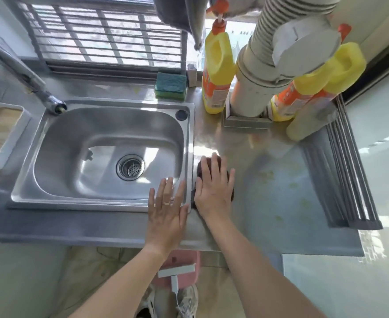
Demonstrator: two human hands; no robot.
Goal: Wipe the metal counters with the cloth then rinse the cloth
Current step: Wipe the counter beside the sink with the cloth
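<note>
Daylight enters a barred window (101, 35) above beige floor tiles (92, 278).

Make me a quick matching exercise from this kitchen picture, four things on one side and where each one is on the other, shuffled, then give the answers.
Things:
1. cloth
2. sponge
3. left hand
4. drain strainer

Places:
A. at the bottom of the sink
B. under the right hand on the counter
C. flat on the sink's front right rim
D. behind the sink, below the window

Pairs: 1-B, 2-D, 3-C, 4-A
</note>
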